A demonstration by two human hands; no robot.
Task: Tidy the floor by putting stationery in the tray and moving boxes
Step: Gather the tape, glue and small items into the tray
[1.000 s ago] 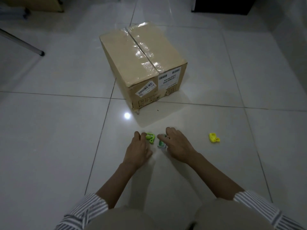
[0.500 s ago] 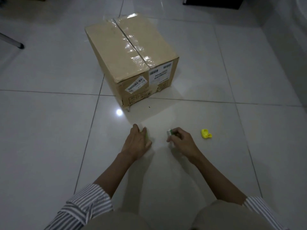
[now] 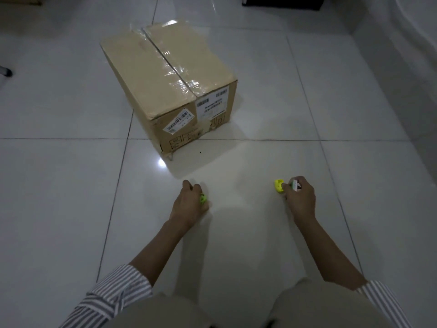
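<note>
A sealed cardboard box [image 3: 170,84] with clear tape and white labels stands on the tiled floor ahead of me. My left hand [image 3: 190,204] rests low near the floor, closed around a small green clip-like item [image 3: 203,199] that peeks out by the fingers. My right hand [image 3: 300,197] is out to the right, closed on a small white and green item [image 3: 294,185]. Its fingertips touch a small yellow item [image 3: 279,185] lying on the floor. No tray is in view.
A dark piece of furniture [image 3: 281,2] stands at the far edge. A white wall base [image 3: 402,67] runs along the right. A black foot of a stand [image 3: 6,72] shows at the far left. My knees fill the bottom of the view.
My right hand has carried the white and green item to the right and now reaches the yellow item. My left hand has closed over the green item and stays in place.
</note>
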